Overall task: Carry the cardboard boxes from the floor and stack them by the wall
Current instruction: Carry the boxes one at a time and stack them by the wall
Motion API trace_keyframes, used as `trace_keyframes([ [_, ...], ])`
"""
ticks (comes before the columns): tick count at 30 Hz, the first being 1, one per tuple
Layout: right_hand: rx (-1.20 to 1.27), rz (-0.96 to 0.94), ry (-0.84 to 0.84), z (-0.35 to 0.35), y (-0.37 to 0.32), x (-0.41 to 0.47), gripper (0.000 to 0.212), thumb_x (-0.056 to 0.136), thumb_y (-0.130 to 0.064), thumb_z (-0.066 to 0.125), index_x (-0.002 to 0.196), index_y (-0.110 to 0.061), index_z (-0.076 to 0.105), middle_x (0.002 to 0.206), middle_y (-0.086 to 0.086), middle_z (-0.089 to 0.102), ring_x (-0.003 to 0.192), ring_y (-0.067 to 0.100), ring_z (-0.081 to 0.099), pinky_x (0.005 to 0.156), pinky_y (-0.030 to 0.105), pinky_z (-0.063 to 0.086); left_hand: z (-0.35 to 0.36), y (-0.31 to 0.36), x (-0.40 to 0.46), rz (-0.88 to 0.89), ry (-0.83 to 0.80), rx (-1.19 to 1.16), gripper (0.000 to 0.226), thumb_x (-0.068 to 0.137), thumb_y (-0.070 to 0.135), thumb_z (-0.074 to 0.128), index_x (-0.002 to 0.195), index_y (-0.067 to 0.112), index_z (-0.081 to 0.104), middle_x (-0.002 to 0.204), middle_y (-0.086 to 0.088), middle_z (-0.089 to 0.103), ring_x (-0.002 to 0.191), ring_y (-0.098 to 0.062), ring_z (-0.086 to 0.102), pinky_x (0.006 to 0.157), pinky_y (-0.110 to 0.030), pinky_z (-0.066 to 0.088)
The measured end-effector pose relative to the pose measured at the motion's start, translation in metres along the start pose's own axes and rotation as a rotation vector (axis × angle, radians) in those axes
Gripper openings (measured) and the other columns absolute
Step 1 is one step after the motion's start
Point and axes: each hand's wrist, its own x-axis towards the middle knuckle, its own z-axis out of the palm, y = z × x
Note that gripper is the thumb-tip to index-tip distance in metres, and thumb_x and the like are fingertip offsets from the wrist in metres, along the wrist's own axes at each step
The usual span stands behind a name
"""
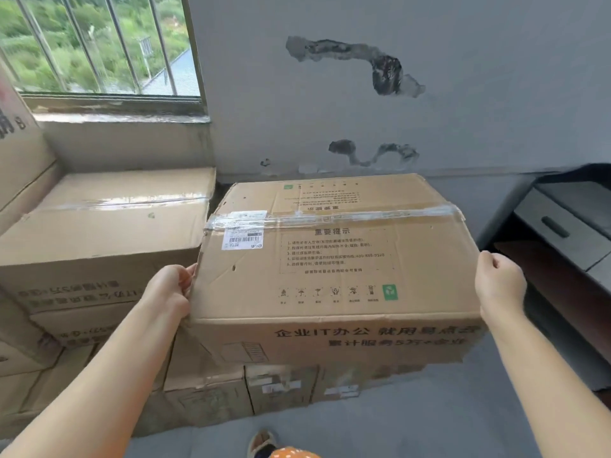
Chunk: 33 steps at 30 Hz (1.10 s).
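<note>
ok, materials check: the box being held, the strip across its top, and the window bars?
Held box: brown corrugated cardboard by the look, matte, with creases and small punctures near the left edge. Strip across its top: clear plastic packing tape, glossy, catching window glare. Window bars: probably metal, smooth grey with a slight sheen; paint or bare finish can't be told.

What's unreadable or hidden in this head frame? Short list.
- Fingers of the left hand and right hand: behind the sides of the held box, head view.
- Whether the held box rests on the lower boxes: its own front face hides the contact.
- Shipping label text: too small.
- Drawer unit: cut off by the right edge.
</note>
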Motion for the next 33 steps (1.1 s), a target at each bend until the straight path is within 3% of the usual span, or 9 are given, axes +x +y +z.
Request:
trace_keyframes([
  [3,0.029,0.013,0.027,0.038,-0.028,0.030,0.035,0.091,-0.018,0.037,0.058,-0.013,0.024,0.057,0.006,0.029,0.054,0.021,0.024,0.051,0.037,0.016,0.030,0.045,0.033,-0.002,-0.038,0.060,0.037,0.082,-0.007,0.021,0.077,0.007,0.054,0.039,0.001,0.055,0.028,-0.008,0.046,0.032,-0.013,0.037],
  [6,0.037,0.054,0.029,0.075,-0.043,0.051,0.034,0.092,-0.020,0.036,0.060,-0.009,0.030,0.060,0.008,0.034,0.057,0.023,0.028,0.053,0.037,0.019,0.051,0.080,0.069,0.028,0.000,0.153,0.031,0.084,-0.008,0.021,0.069,0.005,0.044,0.028,0.002,0.044,0.019,-0.005,0.036,0.028,-0.011,0.030],
  [10,0.034,0.039,-0.011,0.125,-0.063,0.093,0.035,0.094,-0.023,0.036,0.075,0.005,0.046,0.073,0.016,0.046,0.069,0.027,0.040,0.062,0.035,0.031,0.065,0.104,0.115,0.037,0.029,0.017,0.035,0.087,-0.001,0.020,0.075,0.010,0.051,0.039,0.007,0.056,0.028,-0.004,0.042,0.040,-0.013,0.037],
  [14,-0.017,-0.041,-0.116,0.176,-0.079,0.130,0.030,0.094,-0.021,0.034,0.069,-0.005,0.039,0.063,0.009,0.037,0.062,0.024,0.034,0.055,0.036,0.023,0.072,0.114,0.141,0.034,0.095,-0.006,0.033,0.086,0.000,0.021,0.077,0.011,0.051,0.039,0.008,0.056,0.047,-0.007,0.037,0.051,-0.024,0.032],
  [19,-0.079,-0.064,-0.210,0.235,-0.078,0.169,0.034,0.096,-0.024,0.035,0.065,-0.008,0.037,0.063,0.010,0.039,0.066,0.027,0.038,0.062,0.036,0.029,0.078,0.117,0.164,0.056,0.180,0.062,0.036,0.085,0.000,0.023,0.078,0.011,0.056,0.039,0.008,0.046,0.029,-0.006,0.027,0.036,-0.013,0.022],
  [25,-0.139,-0.049,-0.241,0.278,-0.053,0.184,0.035,0.099,-0.022,0.034,0.072,-0.001,0.043,0.067,0.013,0.041,0.062,0.026,0.035,0.052,0.036,0.021,0.099,0.107,0.190,0.122,0.289,0.237,0.025,0.089,0.006,0.036,0.067,0.015,0.044,0.062,0.002,0.031,0.029,-0.005,0.025,0.029,-0.014,0.019],
  [29,-0.212,-0.005,-0.284,0.293,-0.019,0.178,0.033,0.101,-0.019,0.030,0.083,0.002,0.047,0.079,0.019,0.048,0.076,0.031,0.045,0.063,0.038,0.030,0.109,0.083,0.201,0.266,0.366,0.437,0.021,0.088,0.008,0.047,0.070,0.012,0.057,0.069,-0.006,0.051,0.058,-0.018,0.046,0.051,-0.024,0.037],
  [31,-0.248,-0.003,-0.341,0.292,-0.005,0.176,0.031,0.102,-0.020,0.029,0.083,-0.001,0.047,0.084,0.020,0.051,0.081,0.033,0.049,0.068,0.039,0.034,0.107,0.061,0.201,0.327,0.384,0.603,0.026,0.089,0.005,0.045,0.101,0.003,0.067,0.090,-0.014,0.061,0.080,-0.027,0.057,0.071,-0.033,0.047],
  [33,-0.232,-0.011,-0.394,0.288,0.001,0.177,0.028,0.102,-0.020,0.031,0.084,-0.006,0.047,0.086,0.017,0.054,0.083,0.033,0.052,0.068,0.038,0.034,0.099,0.042,0.194,0.426,0.383,0.884,0.040,0.092,0.007,0.046,0.130,0.000,0.054,0.121,-0.018,0.054,0.111,-0.031,0.053,0.098,-0.037,0.042],
])
